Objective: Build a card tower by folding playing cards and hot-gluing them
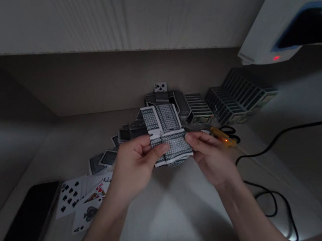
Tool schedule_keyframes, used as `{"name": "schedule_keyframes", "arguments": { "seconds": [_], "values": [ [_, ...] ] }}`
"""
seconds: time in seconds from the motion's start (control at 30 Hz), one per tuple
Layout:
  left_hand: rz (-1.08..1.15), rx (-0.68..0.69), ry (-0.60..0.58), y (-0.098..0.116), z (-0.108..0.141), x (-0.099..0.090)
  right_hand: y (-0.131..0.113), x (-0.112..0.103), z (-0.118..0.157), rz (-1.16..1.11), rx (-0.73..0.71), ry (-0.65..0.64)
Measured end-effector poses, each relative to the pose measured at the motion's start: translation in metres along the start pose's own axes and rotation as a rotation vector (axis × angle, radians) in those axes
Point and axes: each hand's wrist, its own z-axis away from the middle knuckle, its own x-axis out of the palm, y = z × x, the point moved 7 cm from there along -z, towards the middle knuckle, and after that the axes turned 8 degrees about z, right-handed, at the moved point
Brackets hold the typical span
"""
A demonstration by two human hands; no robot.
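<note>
A piece made of joined playing cards (173,145), patterned backs showing, is held up near the middle of the view. My left hand (138,159) grips its left side, thumb across the front. At its right edge, my right hand (210,151) pinches it between thumb and fingers. A flap of two card backs (165,117) rises above the part between my hands. Just behind stands a dark structure of cards with an eight of clubs (160,87) upright on top. The fingers behind the cards are mostly hidden.
Loose cards (88,212) and a black phone (27,227) lie at the left. Slatted card structures (231,97) stand at the back right. A yellow tool (223,136) with an orange light, black scissors (231,129) and a black cable (266,143) are on the right.
</note>
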Motion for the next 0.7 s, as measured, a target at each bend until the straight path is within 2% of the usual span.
{"name": "schedule_keyframes", "arguments": {
  "seconds": [0.1,0.2,0.27,0.37,0.43,0.47,0.53,0.63,0.7],
  "values": [
    [0.065,-0.004,0.05,-0.004,-0.003,-0.003,0.006,0.001,0.003,0.021,-0.058,0.072],
    [0.132,-0.017,0.048,-0.008,-0.006,-0.002,0.002,0.0,0.005,0.229,-0.133,0.116],
    [0.133,-0.003,0.057,-0.009,-0.006,-0.002,-0.014,-0.004,0.009,0.463,-0.257,0.19],
    [0.09,0.04,0.076,-0.009,-0.004,0.0,-0.046,-0.003,0.023,0.824,-0.526,0.344],
    [0.053,0.061,0.088,-0.01,-0.003,0.0,-0.06,0.001,0.033,0.957,-0.643,0.378],
    [0.038,0.069,0.097,-0.009,-0.003,-0.001,-0.063,0.002,0.035,0.974,-0.652,0.352],
    [0.019,0.08,0.108,-0.008,-0.002,-0.003,-0.06,0.0,0.032,0.902,-0.569,0.246],
    [0.011,0.058,0.076,-0.007,-0.003,-0.004,-0.042,-0.009,0.023,0.666,-0.313,0.105],
    [0.001,0.028,0.049,-0.006,-0.003,-0.004,-0.031,-0.017,0.019,0.549,-0.184,0.079]
  ]
}}
